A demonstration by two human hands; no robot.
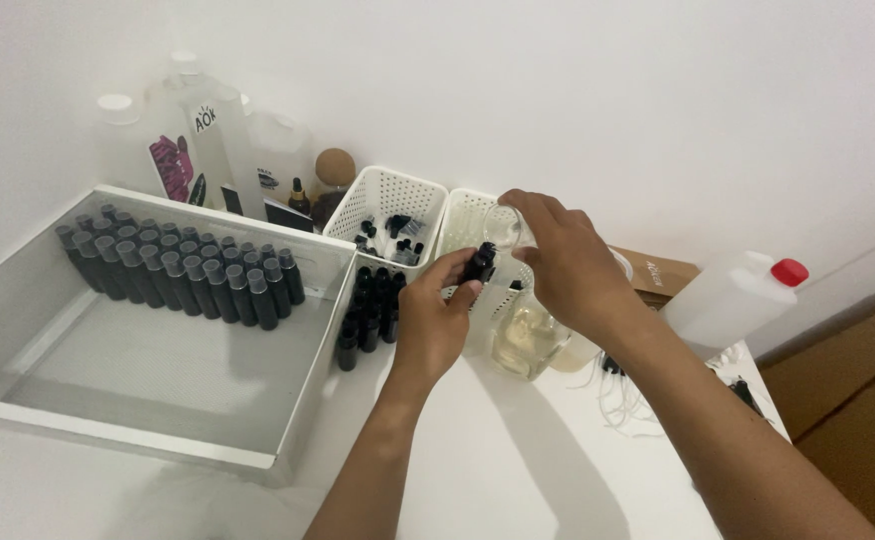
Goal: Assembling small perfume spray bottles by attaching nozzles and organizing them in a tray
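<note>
My left hand point(432, 318) holds a small black bottle point(479, 263) upright by its lower part. Right beside it, my right hand point(568, 262) grips a small clear piece at the bottle's top; I cannot tell exactly what that piece is. Just below both hands stands a clear glass beaker point(524, 343) with pale yellow liquid. A cluster of small black bottles point(368, 312) stands on the white table to the left of my left hand.
A large white tray point(148, 440) at left holds several rows of black bottles point(183, 265). Two white perforated baskets point(383, 195) stand behind the hands. Large clear jugs point(208, 145) line the back wall. A white jug with a red cap point(733, 297) lies at right.
</note>
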